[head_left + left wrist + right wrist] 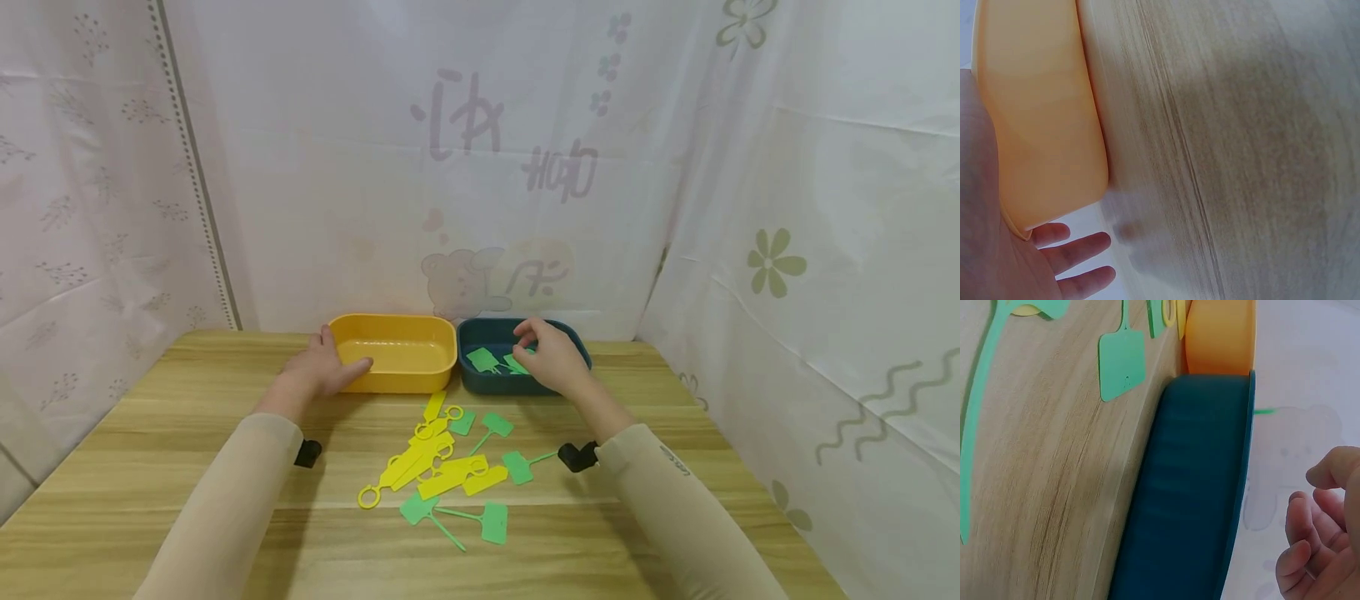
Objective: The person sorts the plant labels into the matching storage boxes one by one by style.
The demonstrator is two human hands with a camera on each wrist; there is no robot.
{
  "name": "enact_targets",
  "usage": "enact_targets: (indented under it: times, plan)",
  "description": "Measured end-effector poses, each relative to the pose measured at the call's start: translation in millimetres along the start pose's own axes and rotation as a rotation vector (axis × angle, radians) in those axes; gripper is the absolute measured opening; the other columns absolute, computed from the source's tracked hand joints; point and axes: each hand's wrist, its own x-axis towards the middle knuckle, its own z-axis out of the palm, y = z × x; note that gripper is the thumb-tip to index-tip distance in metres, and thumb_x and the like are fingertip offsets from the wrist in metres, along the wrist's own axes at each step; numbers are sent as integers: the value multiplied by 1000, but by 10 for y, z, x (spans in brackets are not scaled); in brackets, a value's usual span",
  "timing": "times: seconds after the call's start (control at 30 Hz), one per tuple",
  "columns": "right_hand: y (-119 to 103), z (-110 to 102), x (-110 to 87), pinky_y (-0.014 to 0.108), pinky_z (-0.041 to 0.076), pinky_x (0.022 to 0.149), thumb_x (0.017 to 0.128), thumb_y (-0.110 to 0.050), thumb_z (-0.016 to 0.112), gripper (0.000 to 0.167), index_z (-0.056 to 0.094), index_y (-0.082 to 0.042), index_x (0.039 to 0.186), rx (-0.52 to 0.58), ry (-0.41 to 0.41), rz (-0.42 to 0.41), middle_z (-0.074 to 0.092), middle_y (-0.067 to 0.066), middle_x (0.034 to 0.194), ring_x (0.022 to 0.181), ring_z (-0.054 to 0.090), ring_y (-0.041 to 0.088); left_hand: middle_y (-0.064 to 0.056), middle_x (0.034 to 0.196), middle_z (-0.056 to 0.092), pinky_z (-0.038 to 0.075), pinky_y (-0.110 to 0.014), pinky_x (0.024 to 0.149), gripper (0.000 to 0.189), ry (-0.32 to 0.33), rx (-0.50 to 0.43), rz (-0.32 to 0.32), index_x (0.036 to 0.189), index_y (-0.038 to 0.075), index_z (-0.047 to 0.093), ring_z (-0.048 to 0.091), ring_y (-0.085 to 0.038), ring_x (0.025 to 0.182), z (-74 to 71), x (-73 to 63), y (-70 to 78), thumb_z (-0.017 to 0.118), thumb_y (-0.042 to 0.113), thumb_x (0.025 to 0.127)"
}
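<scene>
My left hand (321, 367) rests against the left end of a yellow bin (405, 382), thumb over its front side. In the left wrist view its other fingers (1079, 251) extend loosely past the bin's corner. Over the dark teal bin (487, 384) hovers my right hand (553, 358), fingers loosely bent, thumb and fingertips apart, nothing seen between them. Green T-shaped plant labels (482, 360) lie inside the teal bin. Yellow ring-ended plant labels (450, 477) overlap in a pile on the table, with several green labels (494, 523) scattered around them.
Both bins stand side by side at the back of the wooden table (360, 567), near a printed curtain (360, 183). Another curtain (847, 300) hangs along the right side. Black wrist mounts (577, 457) sit under both forearms.
</scene>
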Motion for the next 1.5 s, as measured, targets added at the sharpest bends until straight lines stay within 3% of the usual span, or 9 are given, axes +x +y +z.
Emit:
enact_targets:
  times: [0.4,0.63,1.13,1.5]
  plan:
    - [-29,-10,-85,36,51,72,108,-26,64,30,64,-16,136,0,-40,-6,75,5,122,70,59,18,-44,176,4,38,-75,122,129,-4,2,1,166,-18,-10,39,-69,149,-7,-5,18,38,84,102]
    - [-12,0,-134,34,49,68,106,-25,63,29,66,-15,133,-16,-32,-43,76,5,119,65,53,18,-44,176,5,38,-75,121,130,-2,-7,-1,167,-17,-10,40,-69,148,-19,-25,26,39,84,102]
    - [66,50,-310,29,51,70,104,-20,67,28,70,-9,129,-22,-93,-136,76,5,112,70,57,13,-44,175,6,43,-74,117,130,5,6,8,167,-17,-10,45,-69,144,-9,-29,27,38,84,102]
    - [104,30,-494,26,53,76,102,-17,70,20,74,-8,120,-88,-248,-198,76,-2,104,78,59,9,-43,176,4,41,-74,120,130,10,-4,0,167,-16,-10,43,-69,146,21,-2,-3,38,85,101]
